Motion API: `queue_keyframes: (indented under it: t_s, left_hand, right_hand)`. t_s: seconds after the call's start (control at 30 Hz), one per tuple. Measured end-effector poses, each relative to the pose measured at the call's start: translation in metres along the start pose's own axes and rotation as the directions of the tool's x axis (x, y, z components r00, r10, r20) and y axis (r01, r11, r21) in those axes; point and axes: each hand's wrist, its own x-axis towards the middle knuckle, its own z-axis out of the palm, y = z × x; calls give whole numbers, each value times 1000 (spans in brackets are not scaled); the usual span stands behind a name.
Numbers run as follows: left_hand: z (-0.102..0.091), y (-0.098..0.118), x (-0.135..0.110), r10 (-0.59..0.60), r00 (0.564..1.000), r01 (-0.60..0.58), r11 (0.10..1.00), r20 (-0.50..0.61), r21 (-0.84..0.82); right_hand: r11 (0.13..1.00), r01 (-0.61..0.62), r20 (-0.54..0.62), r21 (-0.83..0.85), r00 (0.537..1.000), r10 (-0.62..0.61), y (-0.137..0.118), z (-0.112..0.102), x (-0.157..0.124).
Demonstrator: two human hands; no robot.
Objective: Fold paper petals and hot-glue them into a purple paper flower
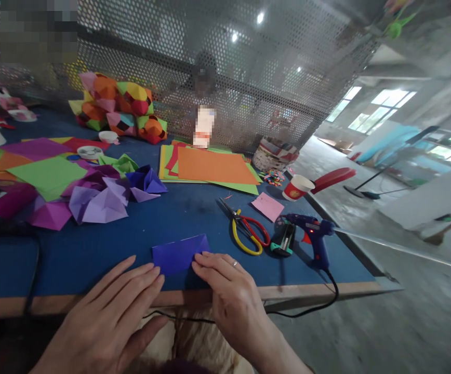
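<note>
A folded blue-violet sheet of paper (177,254) lies flat on the blue tabletop near the front edge. My left hand (120,306) is open, its fingers stretched out and the fingertips touching the paper's left end. At the right end, my right hand (227,291) has its fingers pressed together with the tips on the paper, near a small folded corner; a ring shows on one finger. Just right of the paper are scissors (249,234) with one yellow and one red handle. Behind it on the left sit folded purple paper pieces (98,202) and a dark blue one (146,182).
A blue glue gun (315,231) with a cord, a green-black stapler (283,239), a pink note (268,206) and a paper cup (297,187) stand right. Coloured sheets (213,166) lie behind. Paper balls (120,106) are back left, before a perforated metal screen (225,62).
</note>
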Motion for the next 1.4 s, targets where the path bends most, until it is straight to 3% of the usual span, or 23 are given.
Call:
queue_keyframes:
  t_s: [0.1, 0.17, 0.23, 0.3, 0.37, 0.43, 0.57, 0.63, 0.7, 0.73, 0.77, 0.83, 0.87, 0.93, 1.0, 1.1, 1.27, 1.4]
  left_hand:
    - [2, -3, 0, -3, 1000, 3, 1000, 1, -29]
    - [4, -3, -1, -8, 1000, 7, 999, -9, -41]
    - [7, -3, -2, -26, 999, 25, 999, -20, -48]
    - [8, -2, -1, -41, 999, 40, 998, -32, -47]
    - [7, -1, 0, -44, 998, 42, 998, -36, -42]
    - [7, 0, 2, -38, 999, 37, 999, -39, -34]
    - [6, 2, 3, -50, 998, 50, 998, -32, -24]
    - [6, 3, 3, -60, 998, 59, 998, -26, -24]
    - [6, 4, 2, -73, 997, 72, 997, -26, -26]
    - [6, 5, 2, -81, 996, 80, 996, -32, -28]
    - [6, 5, 2, -92, 995, 91, 995, -39, -31]
    - [8, 6, 2, -113, 992, 111, 993, -55, -35]
    - [8, 7, 1, -124, 991, 122, 992, -59, -36]
    - [10, 8, 0, -150, 987, 148, 988, -64, -43]
    - [12, 9, -1, -175, 982, 172, 984, -67, -54]
    - [13, 9, -2, -200, 978, 195, 978, -63, -73]
    - [11, 8, 0, -199, 978, 192, 977, -70, -93]
    - [12, 8, 0, -214, 975, 206, 972, -65, -108]
  right_hand:
    - [1000, -29, -38, 4, 999, 29, 9, -11, 5]
    - [987, -118, -113, -106, 988, 106, 21, -22, 10]
    - [901, -316, -174, -297, 946, 275, 34, -32, 16]
    - [757, -481, -142, -442, 871, 470, 44, -38, 21]
    - [678, -527, -85, -512, 817, 570, 51, -39, 26]
    - [670, -533, -47, -516, 799, 599, 56, -37, 29]
    - [756, -568, -48, -325, 809, 586, 64, -34, 31]
    - [839, -541, -80, -61, 840, 536, 61, -33, 32]
    - [814, -467, -50, 345, 857, 513, 50, -29, 34]
    - [699, -435, 26, 568, 858, 513, 41, -25, 36]
    - [518, -415, 130, 748, 857, 499, 31, -21, 38]
    - [154, -410, 306, 899, 840, 448, 10, -11, 45]
    - [13, -412, 369, 911, 829, 420, 1, -5, 49]
    - [-166, -420, 450, 892, 805, 387, -12, 6, 56]
    - [-241, -392, 458, 888, 803, 381, -18, 15, 61]
    - [-260, -383, 457, 887, 810, 367, -19, 22, 64]
    - [-177, -487, 517, 855, 783, 345, -15, 17, 62]
    - [-156, -511, 533, 846, 792, 299, -7, 11, 57]
